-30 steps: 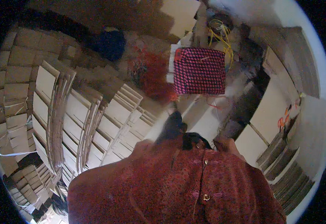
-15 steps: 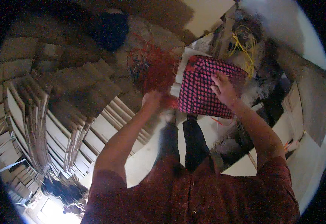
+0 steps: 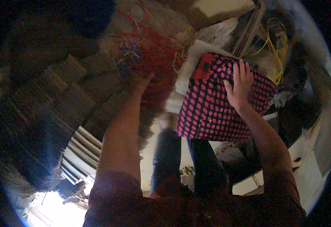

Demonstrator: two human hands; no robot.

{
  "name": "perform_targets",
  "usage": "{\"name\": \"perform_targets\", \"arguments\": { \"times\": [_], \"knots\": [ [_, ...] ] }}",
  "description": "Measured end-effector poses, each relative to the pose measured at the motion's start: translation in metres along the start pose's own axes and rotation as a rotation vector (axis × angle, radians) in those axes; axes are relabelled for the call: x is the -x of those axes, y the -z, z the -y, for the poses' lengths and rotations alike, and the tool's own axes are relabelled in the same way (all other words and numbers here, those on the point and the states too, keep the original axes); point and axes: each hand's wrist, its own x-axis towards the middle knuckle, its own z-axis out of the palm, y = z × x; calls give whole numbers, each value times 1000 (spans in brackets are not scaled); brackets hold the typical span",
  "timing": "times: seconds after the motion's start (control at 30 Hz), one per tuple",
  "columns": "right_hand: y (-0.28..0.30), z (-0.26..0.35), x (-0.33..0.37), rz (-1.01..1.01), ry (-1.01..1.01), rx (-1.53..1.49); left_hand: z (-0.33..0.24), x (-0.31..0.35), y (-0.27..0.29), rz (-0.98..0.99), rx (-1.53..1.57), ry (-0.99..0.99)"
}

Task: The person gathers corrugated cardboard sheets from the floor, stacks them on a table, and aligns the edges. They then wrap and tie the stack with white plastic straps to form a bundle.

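Note:
A boxy, cushion-like thing (image 3: 214, 102) with a pink-and-black checked surface and a red corner stands in front of me, right of centre. My right hand (image 3: 240, 87) lies on its top, fingers stretched out and thumb apart. To the left, my left hand (image 3: 144, 78) reaches to the lower edge of a dark red tangle of strands (image 3: 156, 56). Shadow and blur hide the fingers of that hand, so whether they grip a strand does not show. Bluish-white loose strands (image 3: 129, 53) lie at the tangle's left side.
Stacked flat cardboard sheets (image 3: 82, 145) fill the left side. A pale slab (image 3: 180, 81) shows behind the checked thing. Yellow cord (image 3: 273, 56) lies in loops at the far right, near dark clutter. My legs (image 3: 165, 159) stand just below the checked thing.
My view has shifted, and the checked thing appears larger and lower. My left hand has moved forward, farther into the red tangle. The right hand's fingers have straightened flat on the checked surface.

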Motion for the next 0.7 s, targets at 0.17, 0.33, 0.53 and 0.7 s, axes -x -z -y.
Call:
{"name": "perform_targets", "arguments": {
  "times": [0.17, 0.33, 0.53, 0.7],
  "knots": [
    [-24, -15, 8, -68, 31, -6, 11, -41, -41, 253, 83, 231],
    [-30, -11, 7, -56, 10, -18, -33, -52, -116, 281, 85, 253],
    [-34, -13, 10, -97, 83, -44, -66, -54, -155, 273, 297, 355],
    [-37, -15, 15, -79, 65, -66, -53, -42, -105, 230, 881, 545]
  ]
}}
